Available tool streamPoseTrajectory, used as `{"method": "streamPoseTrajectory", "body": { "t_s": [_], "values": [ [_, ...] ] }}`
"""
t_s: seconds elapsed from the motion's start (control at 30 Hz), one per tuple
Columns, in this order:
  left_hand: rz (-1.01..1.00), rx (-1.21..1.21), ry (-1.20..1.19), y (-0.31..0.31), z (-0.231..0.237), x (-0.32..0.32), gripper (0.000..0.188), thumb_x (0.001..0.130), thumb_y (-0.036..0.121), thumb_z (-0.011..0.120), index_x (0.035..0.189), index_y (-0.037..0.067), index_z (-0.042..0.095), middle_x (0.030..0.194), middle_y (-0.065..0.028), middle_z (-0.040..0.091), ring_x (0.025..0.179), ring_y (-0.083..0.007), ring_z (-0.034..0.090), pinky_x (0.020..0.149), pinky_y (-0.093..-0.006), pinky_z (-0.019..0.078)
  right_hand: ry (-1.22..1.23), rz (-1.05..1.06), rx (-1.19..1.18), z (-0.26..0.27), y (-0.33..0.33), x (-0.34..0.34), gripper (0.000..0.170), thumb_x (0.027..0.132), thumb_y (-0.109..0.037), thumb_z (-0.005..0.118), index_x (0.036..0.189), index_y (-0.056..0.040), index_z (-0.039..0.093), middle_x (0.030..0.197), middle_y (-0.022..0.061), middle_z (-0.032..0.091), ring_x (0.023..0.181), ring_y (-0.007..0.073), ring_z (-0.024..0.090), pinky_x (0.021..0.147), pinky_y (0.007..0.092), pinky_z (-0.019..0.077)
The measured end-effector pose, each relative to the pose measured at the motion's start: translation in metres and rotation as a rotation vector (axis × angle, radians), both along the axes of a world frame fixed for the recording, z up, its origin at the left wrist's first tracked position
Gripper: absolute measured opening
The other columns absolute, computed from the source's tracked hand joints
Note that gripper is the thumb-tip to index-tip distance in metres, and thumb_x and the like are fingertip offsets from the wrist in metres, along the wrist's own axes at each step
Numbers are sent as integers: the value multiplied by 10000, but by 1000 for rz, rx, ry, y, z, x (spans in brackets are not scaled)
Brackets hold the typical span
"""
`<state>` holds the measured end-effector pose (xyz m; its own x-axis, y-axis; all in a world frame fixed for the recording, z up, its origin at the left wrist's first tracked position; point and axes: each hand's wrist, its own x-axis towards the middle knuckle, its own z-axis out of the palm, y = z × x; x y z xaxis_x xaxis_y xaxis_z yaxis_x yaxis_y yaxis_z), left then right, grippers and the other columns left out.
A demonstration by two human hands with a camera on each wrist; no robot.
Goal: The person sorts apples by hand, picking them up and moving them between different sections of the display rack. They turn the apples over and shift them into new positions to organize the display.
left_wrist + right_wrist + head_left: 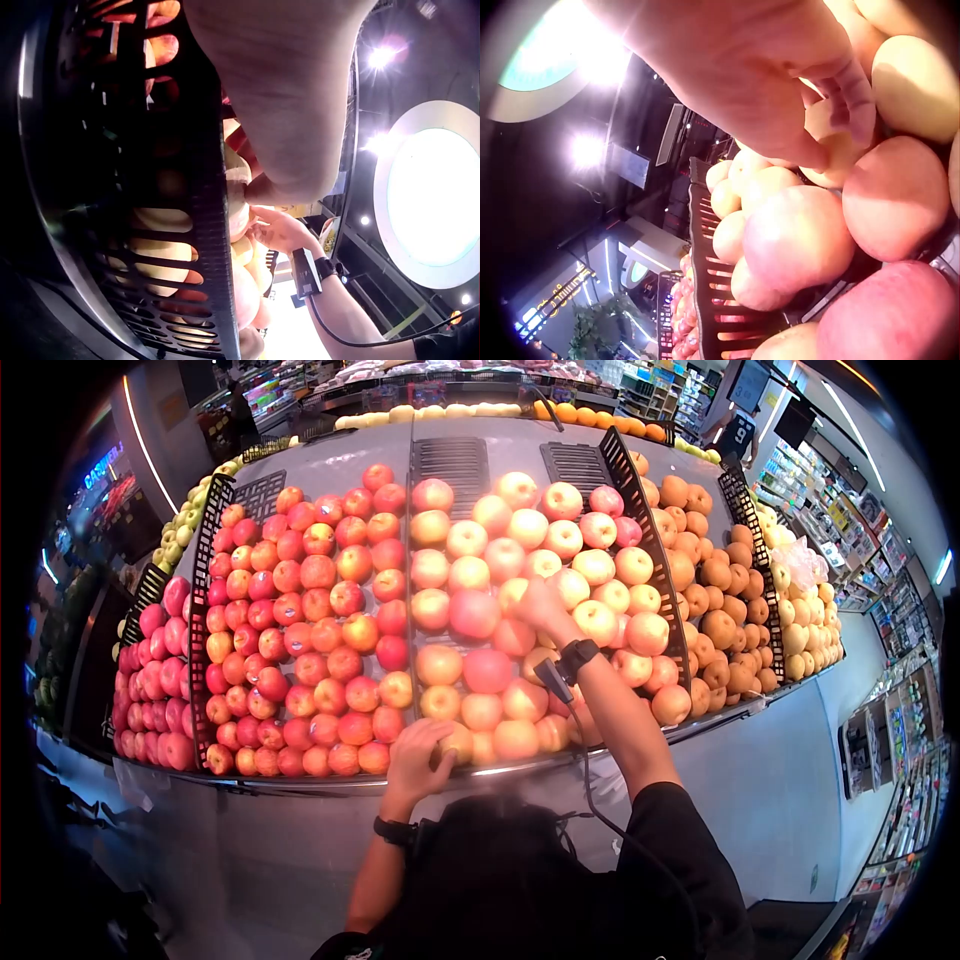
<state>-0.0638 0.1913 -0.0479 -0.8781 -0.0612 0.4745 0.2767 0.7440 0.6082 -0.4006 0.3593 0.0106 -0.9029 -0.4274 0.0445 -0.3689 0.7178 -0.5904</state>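
Note:
My right hand (545,610) reaches into the middle of the pale red-and-yellow apples. In the right wrist view its thumb and fingers curl round a yellowish apple (831,154) among the others, with a large pink apple (799,238) just below. At the front edge of the display, my left hand (420,755) rests beside a yellowish apple (457,742), thumb and fingers apart. The left wrist view shows the left thumb touching an apple (238,191) behind the black slatted rim; the other left fingers are hidden there.
Smaller red apples (300,610) fill the section to the left, past a black divider. On the right, another slatted divider (650,550) borders brown round fruit (715,625). A plastic bag (800,565) lies on yellow fruit further right. A cable (590,780) hangs from the right wrist.

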Motion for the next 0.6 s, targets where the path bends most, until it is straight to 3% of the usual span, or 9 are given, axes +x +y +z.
{"method": "streamPoseTrajectory", "body": {
  "t_s": [0.1,0.3,0.4,0.5,0.6],
  "values": [
    [17,2,14,1,-1,-1,354,858,163,767,1194,60,726,1225,-119,751,1215,-350,665,1037,-461,521,-122,-3,-17,3,3,2,916,823,-348,856,1441,156,406,1250,342,645,1085,415,706,910,470,590],
    [21,-23,47,1,-3,-1,332,860,171,770,1171,61,734,1205,-110,759,1201,-337,677,1017,-454,530,-24,-130,20,-3,-9,13,828,827,-272,830,1443,106,424,1413,330,560,1237,459,633,1012,502,550],
    [23,-32,85,2,-3,-1,315,864,165,768,1157,56,733,1180,-109,763,1180,-337,689,1003,-453,538,279,97,98,-15,3,23,797,839,-198,771,1509,37,410,1539,324,452,1325,482,571,1062,508,527],
    [27,-32,127,2,0,-1,303,862,148,769,1147,52,731,1164,-112,764,1156,-338,698,989,-450,547,249,199,11,-14,13,22,781,849,-156,721,1551,-24,405,1607,323,367,1402,504,490,1112,510,495],
    [26,-18,131,4,4,-1,303,853,130,774,1142,51,729,1153,-114,765,1146,-339,702,981,-450,552,325,308,-81,-17,22,19,647,910,-151,646,1500,16,438,1606,325,376,1395,495,504,1113,509,493]
  ]
}}
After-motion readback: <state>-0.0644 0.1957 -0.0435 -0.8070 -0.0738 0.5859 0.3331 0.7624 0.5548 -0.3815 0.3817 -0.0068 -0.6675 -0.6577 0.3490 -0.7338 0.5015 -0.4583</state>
